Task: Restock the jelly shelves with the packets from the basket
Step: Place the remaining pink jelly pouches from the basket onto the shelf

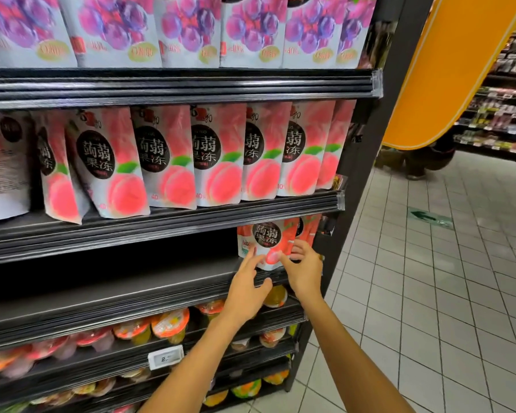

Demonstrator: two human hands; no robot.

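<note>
The biggest worry is a fall. The red jelly packet [270, 242] is stood at the right end of the third shelf [131, 281], near the front lip, and most of that shelf is bare. Nothing is stood to its left for it to lean on. If it is let go too soon, the soft packet could flop forward and drop. The packets behind it could also be knocked if it is pushed too hard.

The packet's right edge is pinched by the right hand [303, 271], with the thumb in front and the fingers curled round. The left hand [246, 283] is held open, and the packet's lower left is touched by its straight fingers.

White floor tiles [429, 278] are seen beside the tall dark shelf unit [370, 162]. A big orange board [447, 70] is hung above. Purple packets [188, 28] are lined up on top, peach packets [218, 156] under them, and jelly cups [170, 323] lower down. A small price tag [166, 357] is clipped on. The basket is not seen.
</note>
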